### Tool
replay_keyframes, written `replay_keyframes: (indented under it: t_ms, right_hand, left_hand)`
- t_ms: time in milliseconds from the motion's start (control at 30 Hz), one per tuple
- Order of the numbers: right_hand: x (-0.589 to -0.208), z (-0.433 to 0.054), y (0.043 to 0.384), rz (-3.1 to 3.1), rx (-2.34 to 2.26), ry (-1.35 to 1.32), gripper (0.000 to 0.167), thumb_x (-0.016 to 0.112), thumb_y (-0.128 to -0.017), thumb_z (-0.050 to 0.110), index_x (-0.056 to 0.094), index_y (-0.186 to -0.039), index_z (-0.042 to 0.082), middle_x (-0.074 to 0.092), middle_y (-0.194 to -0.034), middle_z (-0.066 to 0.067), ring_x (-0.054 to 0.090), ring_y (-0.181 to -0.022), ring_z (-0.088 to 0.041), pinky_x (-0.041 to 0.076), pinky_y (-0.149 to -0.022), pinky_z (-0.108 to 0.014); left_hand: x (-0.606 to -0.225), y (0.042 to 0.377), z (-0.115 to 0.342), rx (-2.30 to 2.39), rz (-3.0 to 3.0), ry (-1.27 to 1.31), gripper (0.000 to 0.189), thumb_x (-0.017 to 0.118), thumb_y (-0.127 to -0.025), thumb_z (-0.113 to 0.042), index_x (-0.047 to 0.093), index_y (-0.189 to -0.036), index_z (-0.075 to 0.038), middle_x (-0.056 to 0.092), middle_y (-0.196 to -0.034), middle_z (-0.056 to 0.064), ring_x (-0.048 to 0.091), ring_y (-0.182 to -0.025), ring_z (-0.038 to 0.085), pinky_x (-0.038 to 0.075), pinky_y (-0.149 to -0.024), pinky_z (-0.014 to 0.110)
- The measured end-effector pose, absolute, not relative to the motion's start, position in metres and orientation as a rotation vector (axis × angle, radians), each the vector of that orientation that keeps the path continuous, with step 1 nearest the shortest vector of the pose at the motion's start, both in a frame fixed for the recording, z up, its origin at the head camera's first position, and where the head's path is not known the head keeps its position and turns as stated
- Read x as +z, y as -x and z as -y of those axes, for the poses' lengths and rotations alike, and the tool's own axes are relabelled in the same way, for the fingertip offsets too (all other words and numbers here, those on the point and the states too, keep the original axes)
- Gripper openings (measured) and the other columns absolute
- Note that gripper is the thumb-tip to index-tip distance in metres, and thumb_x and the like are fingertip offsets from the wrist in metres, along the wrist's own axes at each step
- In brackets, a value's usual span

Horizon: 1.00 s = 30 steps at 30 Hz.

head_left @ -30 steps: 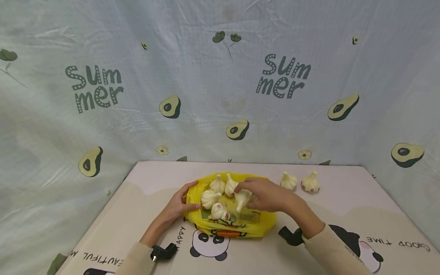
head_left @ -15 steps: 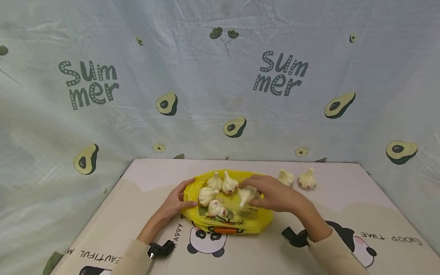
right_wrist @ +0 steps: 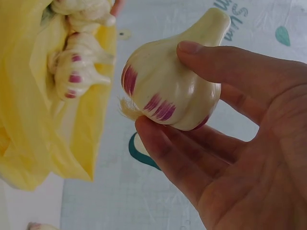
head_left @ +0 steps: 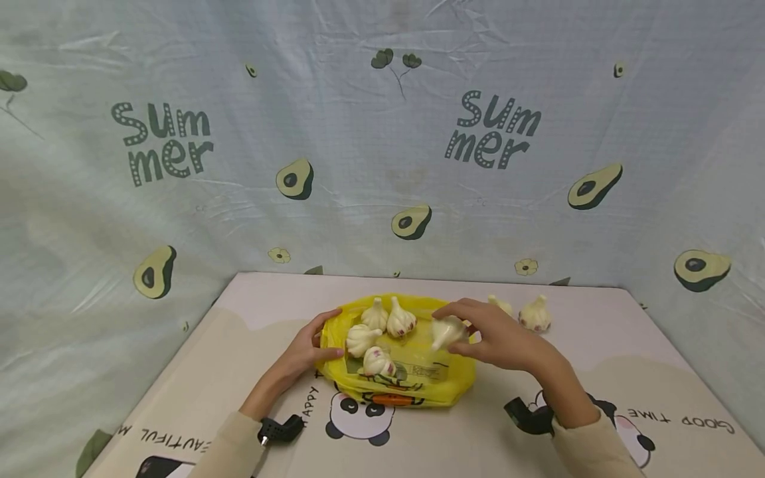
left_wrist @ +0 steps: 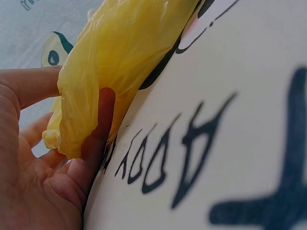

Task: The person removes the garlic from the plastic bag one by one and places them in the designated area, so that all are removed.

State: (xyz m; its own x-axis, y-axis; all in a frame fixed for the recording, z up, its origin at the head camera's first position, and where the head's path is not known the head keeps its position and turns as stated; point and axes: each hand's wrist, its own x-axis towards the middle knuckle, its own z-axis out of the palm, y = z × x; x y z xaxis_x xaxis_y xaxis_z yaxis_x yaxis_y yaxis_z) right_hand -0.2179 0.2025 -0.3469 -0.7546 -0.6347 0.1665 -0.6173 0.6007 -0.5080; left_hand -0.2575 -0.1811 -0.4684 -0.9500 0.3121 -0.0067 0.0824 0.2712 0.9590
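Observation:
A yellow plastic bag [head_left: 457, 386] lies with its mouth spread on the table. My left hand [head_left: 305, 348] holds the bag's left edge; in the left wrist view, thumb and fingers reach round the bunched yellow plastic [left_wrist: 81, 110]. Between thumb and fingers of my right hand [head_left: 499, 337], a garlic bulb [head_left: 447, 332] is gripped over the bag's right side. The right wrist view shows this bulb's purple streaks, its stem and its root tuft [right_wrist: 128, 109]. Several other garlic bulbs [head_left: 378, 362] sit grouped in the left half of the bag.
Behind my right hand, one garlic bulb [head_left: 534, 314] stands on the table [head_left: 269, 299], and another [head_left: 501, 304] is partly hidden by the hand. A printed cloth [head_left: 346, 133] hangs behind the table. A black wrist device [head_left: 528, 417] sits on the right forearm.
My right hand has moved right with the garlic bulb, from the middle of the bag to its right side. The left hand keeps its place at the bag's left edge.

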Motion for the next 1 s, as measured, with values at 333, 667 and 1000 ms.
replay_keyframes:
  t_ms: [333, 667, 1000]
  right_hand:
    - [-0.341, -0.215, 0.216, -2.821, -0.941, 1.089, 0.048, 0.078, -0.093, 0.026, 0.063, -0.138, 0.017, 0.066, -0.133, -0.004, 0.065, -0.108, -0.016, 0.06, -0.086, -0.025]
    - [-0.335, -0.229, 0.214, -2.878, -0.988, 1.037, 0.049, 0.077, -0.093, 0.03, 0.064, -0.139, 0.018, 0.065, -0.134, -0.004, 0.067, -0.108, -0.018, 0.061, -0.085, -0.029]
    - [-0.329, -0.249, 0.216, -2.964, -1.015, 0.971, 0.052, 0.08, -0.091, 0.021, 0.062, -0.139, 0.016, 0.066, -0.135, -0.005, 0.065, -0.106, -0.016, 0.061, -0.085, -0.026]
  left_hand:
    - [-0.47, 0.257, 0.181, 1.741, -2.36, -0.366, 0.085, 0.075, -0.085, -0.019, 0.035, -0.16, -0.019, 0.03, -0.168, 0.015, 0.05, -0.14, 0.04, 0.052, -0.109, 0.046]
    - [-0.468, 0.255, 0.182, 1.739, -2.359, -0.373, 0.085, 0.075, -0.086, -0.017, 0.034, -0.161, -0.018, 0.03, -0.169, 0.015, 0.05, -0.139, 0.039, 0.052, -0.109, 0.045]
    - [-0.469, 0.257, 0.181, 1.738, -2.347, -0.393, 0.085, 0.075, -0.087, -0.017, 0.033, -0.161, -0.018, 0.03, -0.168, 0.016, 0.051, -0.139, 0.039, 0.052, -0.109, 0.045]
